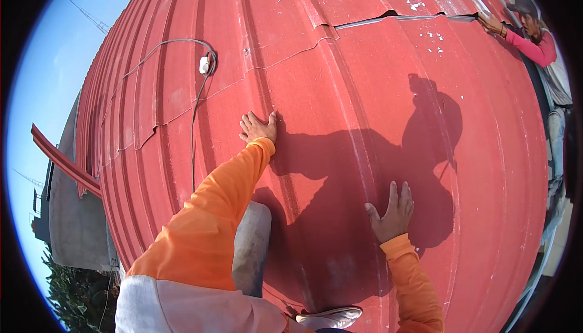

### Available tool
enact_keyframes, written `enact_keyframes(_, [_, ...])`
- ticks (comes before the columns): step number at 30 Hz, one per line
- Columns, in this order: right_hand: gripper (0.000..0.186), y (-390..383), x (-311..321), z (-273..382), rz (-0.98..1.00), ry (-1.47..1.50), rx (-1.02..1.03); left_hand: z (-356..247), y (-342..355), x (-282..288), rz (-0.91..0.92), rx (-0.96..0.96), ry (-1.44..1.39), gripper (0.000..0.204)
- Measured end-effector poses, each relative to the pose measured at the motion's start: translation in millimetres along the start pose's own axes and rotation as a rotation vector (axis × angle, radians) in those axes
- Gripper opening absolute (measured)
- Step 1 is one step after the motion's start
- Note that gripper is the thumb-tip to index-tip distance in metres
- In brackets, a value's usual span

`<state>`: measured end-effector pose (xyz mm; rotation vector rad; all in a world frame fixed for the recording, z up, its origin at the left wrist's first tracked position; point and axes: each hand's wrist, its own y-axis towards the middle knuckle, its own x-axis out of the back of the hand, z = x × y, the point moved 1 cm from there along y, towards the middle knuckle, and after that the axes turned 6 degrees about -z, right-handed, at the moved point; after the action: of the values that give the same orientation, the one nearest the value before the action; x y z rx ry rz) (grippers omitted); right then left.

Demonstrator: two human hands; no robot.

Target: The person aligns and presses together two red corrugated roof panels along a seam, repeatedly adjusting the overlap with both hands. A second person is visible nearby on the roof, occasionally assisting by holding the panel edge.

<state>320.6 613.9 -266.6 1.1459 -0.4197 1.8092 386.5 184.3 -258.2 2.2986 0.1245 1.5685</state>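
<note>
Red ribbed metal roof sheets (316, 96) spread out under me. My left hand (259, 129) rests on a sheet with its fingers spread, just below the seam where two sheets overlap. Lower and to the right, my right hand (392, 212) is open too, fingers stretched out at the sheet; whether the palm presses on it I cannot tell. Neither hand holds anything. At the upper right the overlap gapes, and a dark gap (388, 14) shows along it. A co-worker's hand (490, 23) grips the sheet's edge at the right end of that gap.
A grey cable (194, 114) with a white socket (204, 65) lies across the roof at left. A co-worker (540, 47) stands beyond the right edge. A red metal strip (67, 161) juts out at far left. My shoe (331, 318) is on the roof below.
</note>
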Motion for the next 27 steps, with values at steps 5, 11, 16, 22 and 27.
enact_keyframes(5, [0.085, 66.4, -46.2, 69.6, 0.150, 0.055, -0.371, 8.1, -0.8, 2.6, -0.021, -0.013, 0.034, 0.087])
enact_keyframes(11, [0.077, 76.4, -76.2, 78.7, 0.156, -0.182, -0.478, -6.4, -1.1, 0.6, 0.020, -0.028, 0.038, 0.084])
enact_keyframes(16, [0.081, 83.0, -74.7, 86.0, 0.176, -0.153, -0.469, 10.6, 2.7, -1.0, 0.001, -0.018, 0.069, 0.084])
enact_keyframes(22, [0.086, 81.1, -72.0, 77.5, 0.169, -0.159, -0.542, -4.1, -1.6, -3.4, 0.038, -0.050, 0.021, 0.081])
enact_keyframes(27, [0.082, 84.7, -68.6, 90.2, 0.300, -0.174, -0.673, -8.4, 2.3, 19.1, 0.270, 0.028, 0.128, 0.084])
